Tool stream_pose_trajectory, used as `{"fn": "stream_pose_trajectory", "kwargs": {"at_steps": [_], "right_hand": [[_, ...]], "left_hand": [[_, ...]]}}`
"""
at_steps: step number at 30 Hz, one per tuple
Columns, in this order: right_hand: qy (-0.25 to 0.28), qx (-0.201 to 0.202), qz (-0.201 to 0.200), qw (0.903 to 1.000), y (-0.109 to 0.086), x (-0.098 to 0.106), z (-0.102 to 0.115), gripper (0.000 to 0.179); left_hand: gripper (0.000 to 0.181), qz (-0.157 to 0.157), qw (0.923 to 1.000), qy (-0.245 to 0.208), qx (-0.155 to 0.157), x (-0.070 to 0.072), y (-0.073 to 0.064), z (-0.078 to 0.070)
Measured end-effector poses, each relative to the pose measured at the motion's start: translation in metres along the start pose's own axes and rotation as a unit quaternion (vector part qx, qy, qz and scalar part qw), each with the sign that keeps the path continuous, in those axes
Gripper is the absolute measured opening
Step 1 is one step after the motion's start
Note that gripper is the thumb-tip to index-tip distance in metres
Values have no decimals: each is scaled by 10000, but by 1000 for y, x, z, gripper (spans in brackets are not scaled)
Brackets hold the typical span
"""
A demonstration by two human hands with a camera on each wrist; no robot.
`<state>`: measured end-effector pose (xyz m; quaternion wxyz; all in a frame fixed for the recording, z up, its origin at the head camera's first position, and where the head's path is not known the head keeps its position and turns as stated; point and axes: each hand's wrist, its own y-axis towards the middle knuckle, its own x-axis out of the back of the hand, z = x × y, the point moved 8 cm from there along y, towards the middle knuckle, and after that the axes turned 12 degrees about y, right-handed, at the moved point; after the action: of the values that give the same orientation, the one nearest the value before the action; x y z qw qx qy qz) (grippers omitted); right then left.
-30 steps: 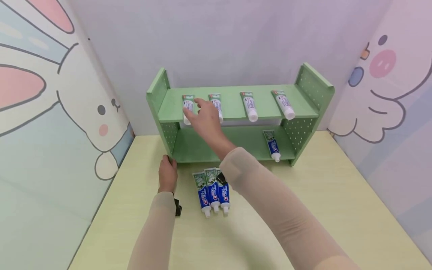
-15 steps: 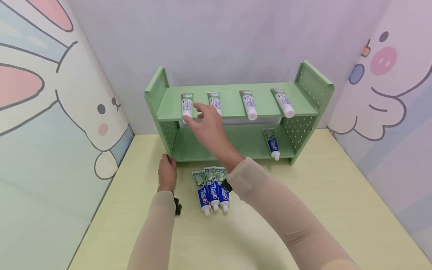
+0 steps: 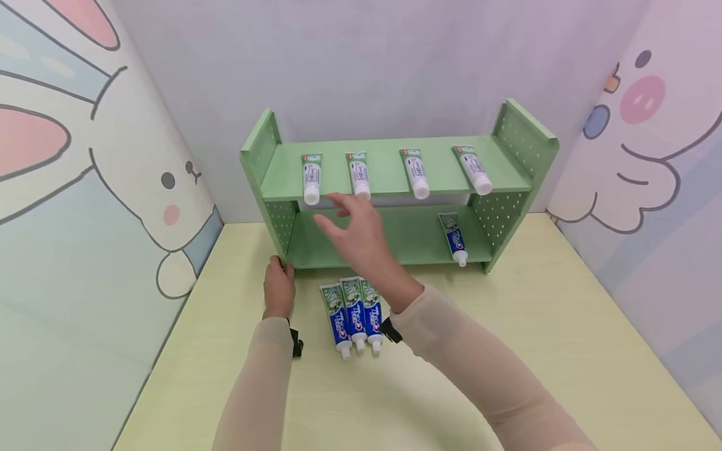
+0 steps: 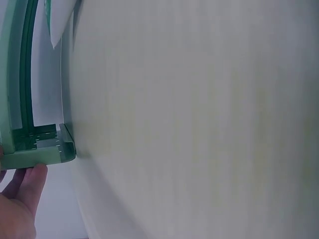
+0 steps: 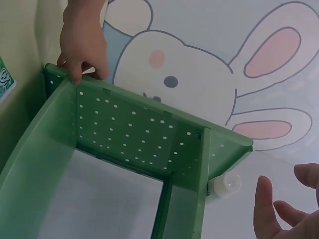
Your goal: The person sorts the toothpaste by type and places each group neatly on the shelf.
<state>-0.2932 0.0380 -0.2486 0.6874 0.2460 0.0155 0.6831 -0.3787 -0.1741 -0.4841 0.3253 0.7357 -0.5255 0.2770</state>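
My left hand (image 3: 279, 288) grips the lower left corner of a green two-tier shelf (image 3: 389, 175); its fingers (image 5: 75, 69) bend over the edge in the right wrist view. Just in front of the upper tier, my right hand (image 3: 361, 241) hovers with fingers apart and nothing between them. Several white-and-green toothpaste tubes lie in a row up there, caps forward, the leftmost tube (image 3: 312, 178) near my right fingertips. On the lower tier's right side lies one blue-and-green toothpaste tube (image 3: 453, 239). Three matching tubes (image 3: 353, 313) lie side by side on the table before the shelf.
The pale yellow table (image 3: 541, 351) runs up to the walls. A rabbit drawing (image 3: 163, 188) covers the left wall, and a pig drawing (image 3: 637, 144) the right. Upright perforated side panels (image 3: 524, 141) close off both shelf ends.
My right hand has drawn back and down from the leftmost upper tubes, uncovering them. The left hand has stayed at the shelf corner.
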Motion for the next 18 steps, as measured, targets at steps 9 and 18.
{"fn": "stream_pose_trajectory", "kwargs": {"at_steps": [9,18], "right_hand": [[-3,153,-14,9999,-15,4,-8,46],[133,21,13,9999,-29,10,-23,46]], "left_hand": [[29,6,10000,-39,40,4,-3,-2],[28,52,10000,8,-27,4,-3,-4]]}}
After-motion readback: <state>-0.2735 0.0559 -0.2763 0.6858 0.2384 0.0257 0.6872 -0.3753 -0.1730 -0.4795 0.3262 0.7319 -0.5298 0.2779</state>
